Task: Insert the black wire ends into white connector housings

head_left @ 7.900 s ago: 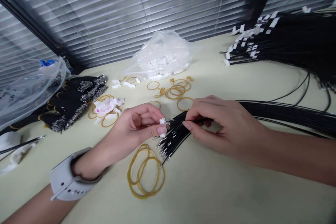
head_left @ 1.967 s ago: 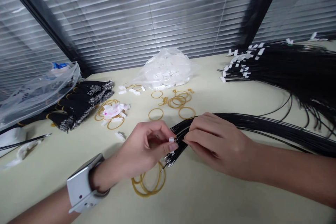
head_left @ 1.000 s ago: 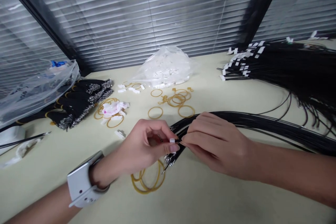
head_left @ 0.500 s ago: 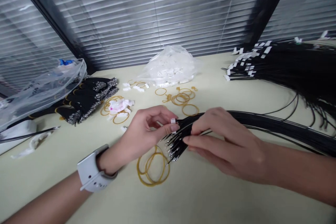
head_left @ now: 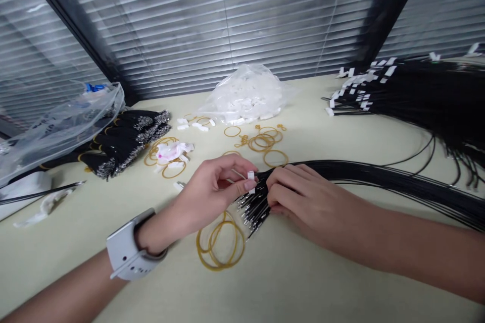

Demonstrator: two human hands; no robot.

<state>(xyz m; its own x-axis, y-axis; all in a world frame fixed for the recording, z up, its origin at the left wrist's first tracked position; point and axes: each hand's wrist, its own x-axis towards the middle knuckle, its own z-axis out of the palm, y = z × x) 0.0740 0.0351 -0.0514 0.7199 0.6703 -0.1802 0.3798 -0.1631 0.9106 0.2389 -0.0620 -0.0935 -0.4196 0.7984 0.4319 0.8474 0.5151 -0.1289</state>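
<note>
Between the thumb and fingertips of my left hand (head_left: 215,184) is a small white plastic connector (head_left: 251,181), held upright. Just to its right, my right hand (head_left: 303,202) curls closed over the end of a bundle of black wires (head_left: 359,170). Their metal-tipped ends (head_left: 252,212) fan out to the left from under its fingers. My right fingertips are partly hidden behind the knuckles. Large yellow rubber bands (head_left: 220,247) lie on the table below the wire tips.
Behind the hands sit a clear bag of white connectors (head_left: 246,95) and loose rubber bands (head_left: 261,141). Bundled black wires (head_left: 125,141) lie at left, partly under a plastic bag (head_left: 76,126). A big pile of black wires with white connectors (head_left: 420,96) fills the right.
My right hand has gone from pinching at single wires near the tips to closing over the bundle, fingers lower and more curled. My left hand keeps the connector in nearly the same place.
</note>
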